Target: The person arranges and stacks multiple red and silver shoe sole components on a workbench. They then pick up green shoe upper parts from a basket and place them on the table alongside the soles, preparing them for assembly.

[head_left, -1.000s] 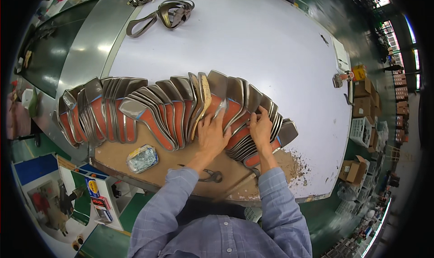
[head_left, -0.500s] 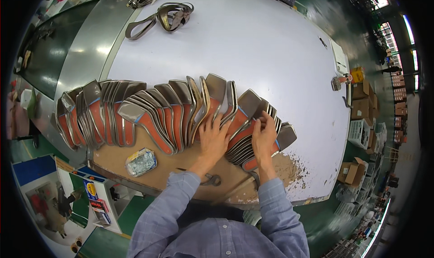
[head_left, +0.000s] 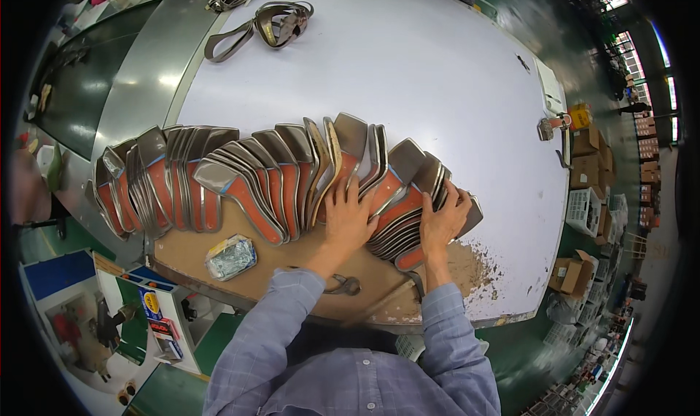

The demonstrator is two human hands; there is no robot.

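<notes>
A long row of overlapping boot-shaped flat pieces [head_left: 281, 190], grey at the top and orange-red below with dark edges, fans across the table. My left hand [head_left: 348, 223] lies on the pieces right of the middle, its fingers spread and pointing up the row. At the right end, my right hand [head_left: 445, 223] bends round the last few pieces, thumb on their left side and fingers over the right. The hand covers most of the end piece [head_left: 472, 218]; its grey part sticks out beside the fingers. A pair of scissors [head_left: 344, 285] lies partly behind my left wrist.
A clear-wrapped packet [head_left: 231, 257] rests on the worn brown near edge of the white table [head_left: 364, 73]. Looped grey strips [head_left: 277, 26] lie at the far left. A clamp-like tool [head_left: 553, 126] sits by the right edge. Cartons [head_left: 572, 274] stand on the floor beyond.
My right hand has shifted right and closed over the end pieces, hiding the orange part of the last one. My left hand stays nearly in place.
</notes>
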